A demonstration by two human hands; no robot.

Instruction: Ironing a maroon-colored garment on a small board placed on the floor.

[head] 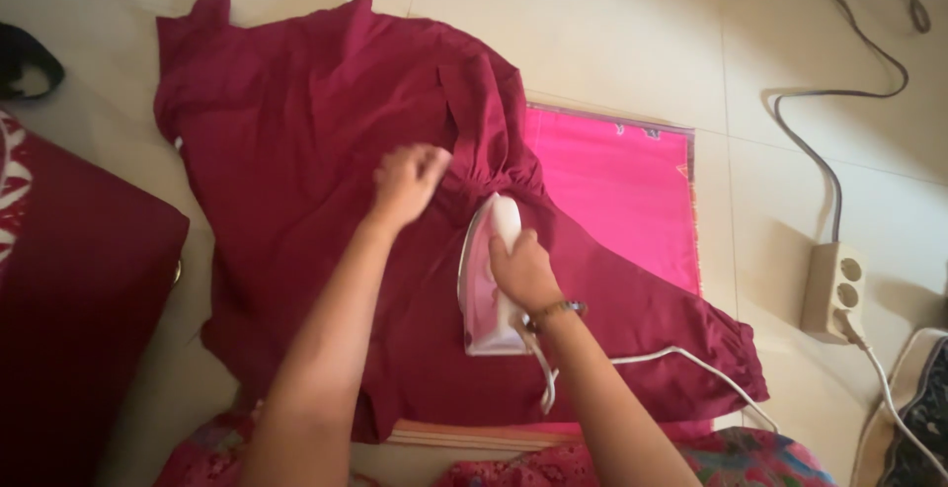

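Note:
A dark red garment (296, 151) lies spread over a bright pink cloth pad (622, 181) on the floor. My right hand (521, 270) grips the handle of a white and pink iron (486, 289), whose tip points away from me and rests on the garment. My left hand (407, 181) presses down on the fabric just left of the iron's tip, fingers curled, pinching or holding the cloth flat. A bracelet shows on my right wrist.
The iron's white cord (691, 359) runs right to a beige socket block (834, 294) on the tiled floor, with a grey cable (839, 92) leading away. A dark red cushion or bag (69, 289) sits at the left. Patterned fabric lies at the bottom edge.

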